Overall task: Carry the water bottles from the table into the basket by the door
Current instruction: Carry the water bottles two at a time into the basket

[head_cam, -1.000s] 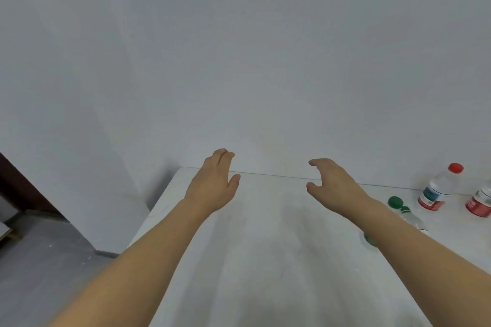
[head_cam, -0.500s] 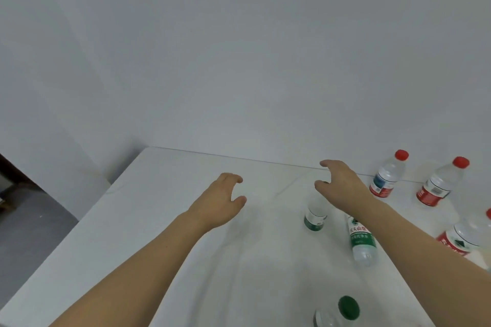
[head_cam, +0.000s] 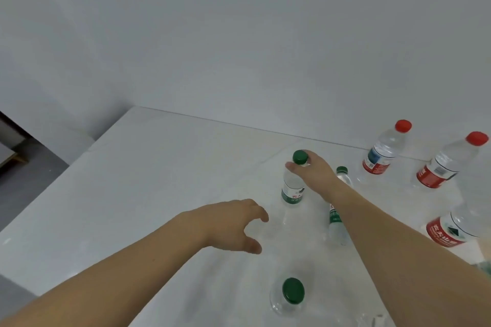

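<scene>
The right hand [head_cam: 313, 170] has reached the upright green-cap bottle [head_cam: 293, 183] and now closes round its neck just under the cap; half a second ago it only hovered above. The left hand [head_cam: 233, 223], fingers loosely spread and holding nothing, has dropped lower over the tabletop [head_cam: 148, 167], near a second green-cap bottle [head_cam: 291, 296] close to the camera. A third [head_cam: 336, 218] lies behind the right forearm; three red-cap bottles [head_cam: 382, 151] stand well to the right. Nothing is lifted yet, and the basket is out of view, so carrying appears to be just starting.
</scene>
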{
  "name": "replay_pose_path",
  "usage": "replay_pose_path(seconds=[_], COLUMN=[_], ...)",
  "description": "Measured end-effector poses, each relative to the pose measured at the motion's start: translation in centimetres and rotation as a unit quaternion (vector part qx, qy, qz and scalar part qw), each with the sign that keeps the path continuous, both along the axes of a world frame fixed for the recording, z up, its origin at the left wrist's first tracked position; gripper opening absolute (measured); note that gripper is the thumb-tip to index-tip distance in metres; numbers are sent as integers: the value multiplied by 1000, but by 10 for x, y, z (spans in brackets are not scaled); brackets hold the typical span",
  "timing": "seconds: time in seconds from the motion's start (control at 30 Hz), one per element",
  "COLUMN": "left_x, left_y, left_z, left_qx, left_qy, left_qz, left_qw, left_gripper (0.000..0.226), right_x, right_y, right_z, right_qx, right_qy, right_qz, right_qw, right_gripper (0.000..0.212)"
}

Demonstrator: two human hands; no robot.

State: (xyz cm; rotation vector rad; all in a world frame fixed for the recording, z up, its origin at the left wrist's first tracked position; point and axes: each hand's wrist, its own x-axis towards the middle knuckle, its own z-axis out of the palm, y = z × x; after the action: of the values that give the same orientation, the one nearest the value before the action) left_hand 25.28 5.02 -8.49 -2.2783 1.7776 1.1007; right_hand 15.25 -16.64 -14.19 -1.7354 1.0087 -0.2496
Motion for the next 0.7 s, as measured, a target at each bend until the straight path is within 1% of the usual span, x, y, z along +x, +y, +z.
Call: replay_pose_path(seconds=[0.1,0.17,0.23,0.3,0.4,0.47,0.57,0.63,0.7], left_x=[-13,-24,-36,-45,-54,-58,-60,-60,-56], left_y=[-8,-13,-15,-14,-9,-7,-4,1,10], left_z=[-10,-20,-33,-43,-48,-50,-53,-53,-47], left_qx=[21,47,56,67,73,55,9,-20,-55], left_qy=[65,119,147,158,192,249,329,375,394], left_qz=[-26,-40,-65,-78,-66,-16,97,178,242], left_qw=[997,991,986,982,976,967,939,910,885], left_gripper=[75,84,88,81,61,50,39,37,36], right_x=[5,5,2,0,1,3,1,-4,-12], right_y=[4,8,12,15,16,17,25,30,35], right_z=[-14,-21,-27,-26,-6,16,42,55,68], right_qx=[-6,-3,-1,22,40,36,9,-15,-32], right_qy=[-40,-70,-94,-126,-198,-234,-254,-261,-267], right_qz=[-3,-8,-16,-40,-81,-79,-58,-59,-66], right_qw=[999,998,995,991,976,968,965,963,961], right_gripper=[26,23,23,24,21,16,11,14,20])
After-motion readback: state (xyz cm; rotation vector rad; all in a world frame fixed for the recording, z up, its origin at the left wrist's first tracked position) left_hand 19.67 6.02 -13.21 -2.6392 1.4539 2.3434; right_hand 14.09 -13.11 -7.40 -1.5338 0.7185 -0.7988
